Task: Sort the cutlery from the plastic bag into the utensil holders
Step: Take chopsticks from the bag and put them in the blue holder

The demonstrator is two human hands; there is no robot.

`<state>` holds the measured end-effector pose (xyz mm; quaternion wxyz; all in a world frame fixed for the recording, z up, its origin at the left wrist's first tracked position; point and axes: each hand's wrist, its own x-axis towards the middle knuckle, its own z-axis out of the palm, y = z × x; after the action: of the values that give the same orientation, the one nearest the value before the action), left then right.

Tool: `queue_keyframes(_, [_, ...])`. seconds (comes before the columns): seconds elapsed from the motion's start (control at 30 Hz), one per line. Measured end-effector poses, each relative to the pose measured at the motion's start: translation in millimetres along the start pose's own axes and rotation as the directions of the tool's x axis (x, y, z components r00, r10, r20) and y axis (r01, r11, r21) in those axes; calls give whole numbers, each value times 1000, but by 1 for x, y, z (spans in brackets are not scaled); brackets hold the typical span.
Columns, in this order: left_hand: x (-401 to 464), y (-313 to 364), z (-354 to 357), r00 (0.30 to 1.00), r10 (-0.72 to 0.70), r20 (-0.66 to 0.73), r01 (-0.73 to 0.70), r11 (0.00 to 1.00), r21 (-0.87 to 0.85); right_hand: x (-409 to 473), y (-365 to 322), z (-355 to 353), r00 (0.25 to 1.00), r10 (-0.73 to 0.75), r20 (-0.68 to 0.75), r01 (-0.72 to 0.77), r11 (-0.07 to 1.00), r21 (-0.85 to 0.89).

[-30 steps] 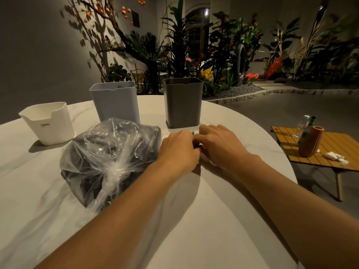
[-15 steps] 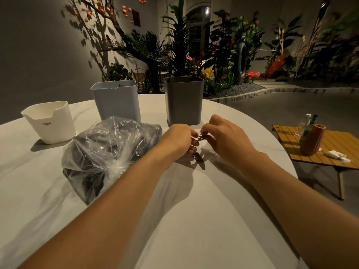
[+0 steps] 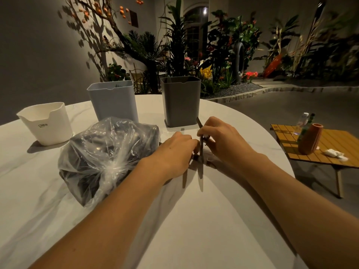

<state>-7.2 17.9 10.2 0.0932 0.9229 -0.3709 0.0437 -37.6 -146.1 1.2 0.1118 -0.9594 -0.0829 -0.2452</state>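
- Dim garden plants and a grey wall stand behind a round white marble table [image 3: 194, 220], which carries everything named here.
- Along the table's far edge stand three utensil holders: a low white holder [image 3: 46, 123] toward the far left edge, a taller light grey holder [image 3: 112, 100] in the middle, and a dark grey holder [image 3: 181, 101] to its right.
- Just in front of the light grey holder lies a knotted clear plastic bag [image 3: 108, 156] full of dark cutlery.
- Right of the bag, in front of the dark grey holder, the left hand [image 3: 172, 152] and right hand [image 3: 223, 140] meet with fingers curled round a dark piece of cutlery [image 3: 201, 150], held nearly upright.
- Which kind of cutlery it is cannot be told.
- Beyond the table's right edge stands a low wooden side table [image 3: 330, 150] with an orange vase [image 3: 310, 140].
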Motion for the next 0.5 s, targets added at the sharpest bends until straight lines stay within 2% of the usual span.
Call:
queue_keyframes(0.27, [-1,-2,2,997,51,-58,-51,999,-7,-1,0,1,996,64,-70,-56,992,112])
queue_keyframes(0.4, [-3,-3,0,968,135,-211,-151,987,-60,0,3,1,975,150,-166,-107,964,244])
queue_keyframes(0.5, [2,-1,4,927,39,-372,-96,986,-137,1,6,3,942,189,-277,-97,945,313])
